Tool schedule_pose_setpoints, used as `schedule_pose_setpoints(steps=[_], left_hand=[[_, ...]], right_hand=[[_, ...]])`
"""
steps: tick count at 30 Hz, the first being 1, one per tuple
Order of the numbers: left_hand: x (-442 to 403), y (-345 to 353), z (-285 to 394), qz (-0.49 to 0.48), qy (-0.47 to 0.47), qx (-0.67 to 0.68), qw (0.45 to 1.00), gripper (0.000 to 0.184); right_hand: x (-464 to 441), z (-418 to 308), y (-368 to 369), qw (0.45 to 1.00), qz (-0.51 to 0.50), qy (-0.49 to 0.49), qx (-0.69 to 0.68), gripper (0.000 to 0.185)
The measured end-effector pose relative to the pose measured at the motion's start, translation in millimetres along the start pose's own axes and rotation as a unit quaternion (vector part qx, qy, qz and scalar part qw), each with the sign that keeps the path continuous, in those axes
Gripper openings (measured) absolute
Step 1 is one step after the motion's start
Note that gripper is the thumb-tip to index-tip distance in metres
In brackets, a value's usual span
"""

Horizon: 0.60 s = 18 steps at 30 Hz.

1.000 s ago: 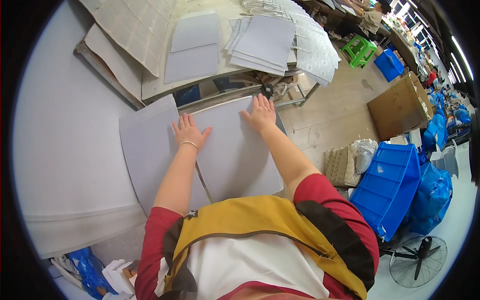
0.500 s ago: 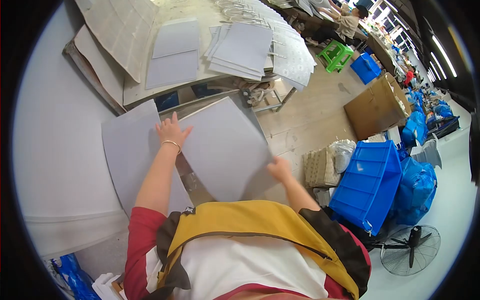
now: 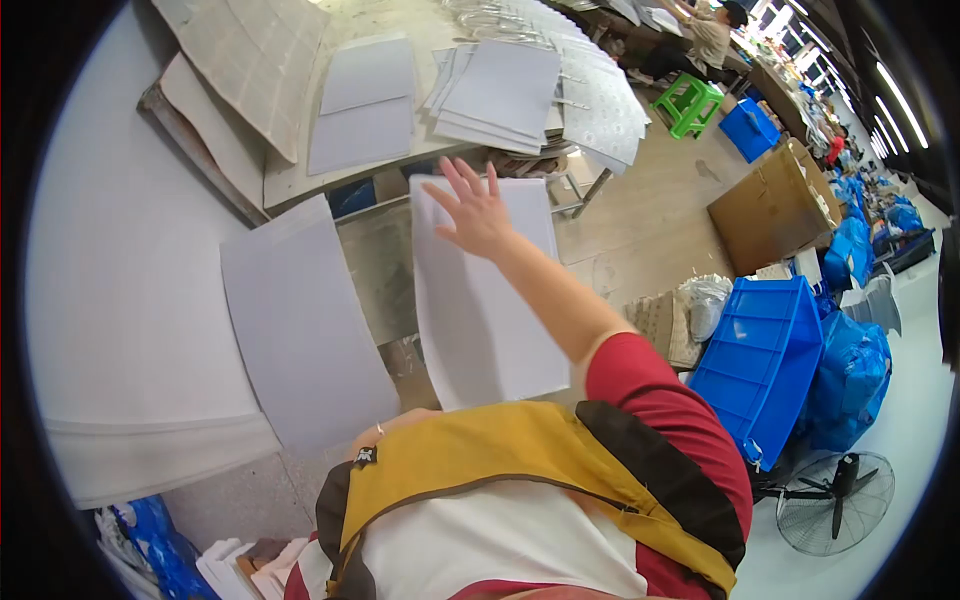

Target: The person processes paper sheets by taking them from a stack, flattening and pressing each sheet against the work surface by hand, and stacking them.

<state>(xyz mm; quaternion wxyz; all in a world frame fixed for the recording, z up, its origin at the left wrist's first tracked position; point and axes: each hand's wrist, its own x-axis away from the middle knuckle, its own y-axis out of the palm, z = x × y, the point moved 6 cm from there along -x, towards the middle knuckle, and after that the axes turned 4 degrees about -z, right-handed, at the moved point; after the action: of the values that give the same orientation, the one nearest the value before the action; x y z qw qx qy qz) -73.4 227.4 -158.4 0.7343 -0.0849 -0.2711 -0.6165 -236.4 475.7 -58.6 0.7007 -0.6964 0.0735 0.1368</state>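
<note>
My right hand reaches forward with fingers spread over the far end of a large white sheet stack, whether pressing on it or just above I cannot tell. A second large white sheet stack lies to the left, across a gap. My left hand is down by my body, near the close ends of both stacks. The yellow apron hides most of it, so its fingers do not show.
Ahead, a worktable carries smaller white sheets and a row of pale sheets with wire hooks. To the right stand a cardboard box, a blue crate and a fan. A person sits farther off.
My right hand has swung from the right stack's near right corner to its far end. My left hand has drawn back from between the stacks toward my body. The right stack now lies straighter.
</note>
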Motion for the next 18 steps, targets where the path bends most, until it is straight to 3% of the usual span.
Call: schedule_pose_setpoints(steps=[1,2,4,6,8,9,10,12,13,15,16,18], left_hand=[[14,-1,-2,-0.005,-0.027,0.017,0.999,0.03],[26,-3,-3,-0.009,-0.052,0.033,0.998,0.031],[45,-9,8,-0.009,-0.081,0.051,0.995,0.032],[54,-26,25,0.011,-0.149,-0.045,0.988,0.029],[32,-54,56,0.062,0.053,-0.12,0.989,0.027],[13,-77,66,0.189,0.096,-0.124,0.969,0.028],[6,-90,101,0.287,0.117,-0.181,0.933,0.033],[-35,-142,106,0.457,0.179,-0.457,0.741,0.048],[-47,-155,98,0.458,0.181,-0.457,0.741,0.048],[-68,-178,89,0.479,0.007,-0.607,0.634,0.062],[-69,-178,101,0.481,0.009,-0.604,0.635,0.062],[-73,-183,105,0.4,-0.12,-0.587,0.694,0.074]], right_hand=[[6,-2,38,0.996,-0.062,0.057,-0.009,0.076],[22,-3,84,0.954,-0.234,0.161,-0.095,0.072],[27,-28,88,0.956,-0.212,0.172,-0.11,0.071],[32,-45,88,0.952,-0.198,0.198,-0.125,0.07],[21,-72,81,0.962,-0.204,0.107,-0.143,0.068],[17,-75,79,0.961,-0.205,0.111,-0.148,0.067],[15,-72,80,0.961,-0.206,0.11,-0.146,0.067],[9,-68,85,0.947,-0.234,0.086,-0.203,0.067],[9,-59,92,0.947,-0.233,0.086,-0.202,0.067],[13,-19,100,0.96,-0.155,0.165,-0.163,0.067],[19,-4,94,0.961,-0.156,0.163,-0.159,0.067],[37,23,85,0.958,-0.176,0.195,-0.119,0.07]])
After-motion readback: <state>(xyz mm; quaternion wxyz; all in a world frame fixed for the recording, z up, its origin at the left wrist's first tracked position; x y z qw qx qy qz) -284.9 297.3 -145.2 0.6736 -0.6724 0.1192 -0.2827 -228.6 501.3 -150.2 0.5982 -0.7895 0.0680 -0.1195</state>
